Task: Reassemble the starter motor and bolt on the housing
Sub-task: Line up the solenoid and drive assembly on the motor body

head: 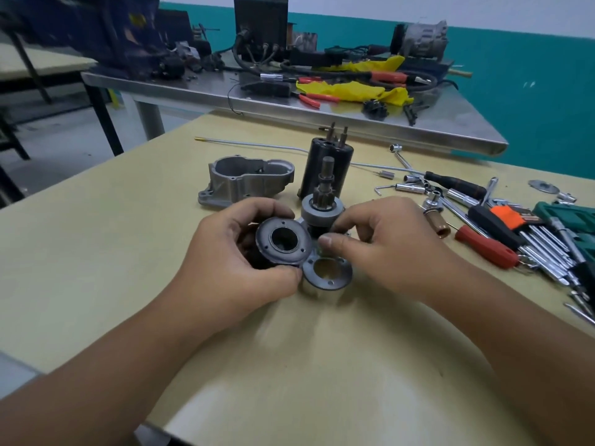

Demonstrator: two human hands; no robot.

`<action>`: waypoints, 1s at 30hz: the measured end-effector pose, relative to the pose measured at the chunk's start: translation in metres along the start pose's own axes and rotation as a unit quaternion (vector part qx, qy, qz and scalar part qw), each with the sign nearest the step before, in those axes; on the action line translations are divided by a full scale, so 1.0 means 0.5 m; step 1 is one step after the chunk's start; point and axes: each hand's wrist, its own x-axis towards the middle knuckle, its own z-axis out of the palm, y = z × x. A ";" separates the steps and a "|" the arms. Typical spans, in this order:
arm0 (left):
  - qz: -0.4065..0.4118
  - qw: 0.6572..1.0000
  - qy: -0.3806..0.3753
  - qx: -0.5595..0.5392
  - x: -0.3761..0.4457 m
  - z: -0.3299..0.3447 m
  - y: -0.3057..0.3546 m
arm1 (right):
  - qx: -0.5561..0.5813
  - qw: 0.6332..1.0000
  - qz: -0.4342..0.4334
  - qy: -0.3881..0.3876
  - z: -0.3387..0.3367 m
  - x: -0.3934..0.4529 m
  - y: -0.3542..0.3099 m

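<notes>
My left hand (225, 252) grips a round dark motor part with a grey flanged end (283, 241), tilted toward me just above the table. My right hand (380, 243) pinches something small between thumb and fingers beside that flange; the small piece is hidden. Under both hands a grey ring with holes (326, 273) lies flat on the table. Behind it stands the pinion gear and shaft assembly (323, 201), upright. The black solenoid cylinder (326, 159) stands further back. The grey aluminium housing (248, 180) lies to the left of it.
Sockets, hex keys, a red-handled screwdriver (486, 247) and wrenches are spread along the right side of the tan table (128, 252). A long thin rod (257, 143) lies at the back. A steel bench (289, 101) with cables and pliers stands beyond.
</notes>
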 end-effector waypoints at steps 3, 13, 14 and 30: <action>0.001 1.000 0.003 -0.005 0.004 0.000 -0.003 | -0.076 0.996 -0.049 -0.011 0.018 -0.003 -0.010; 0.006 0.999 0.048 0.005 0.005 -0.006 -0.007 | -0.155 0.978 0.067 0.119 0.072 0.009 -0.054; 0.006 0.999 0.050 0.009 0.004 -0.005 -0.008 | -0.127 0.980 0.090 0.123 0.067 0.011 -0.052; 0.107 0.987 0.028 0.116 -0.001 0.008 -0.001 | 0.261 0.884 0.342 0.181 0.046 0.022 -0.088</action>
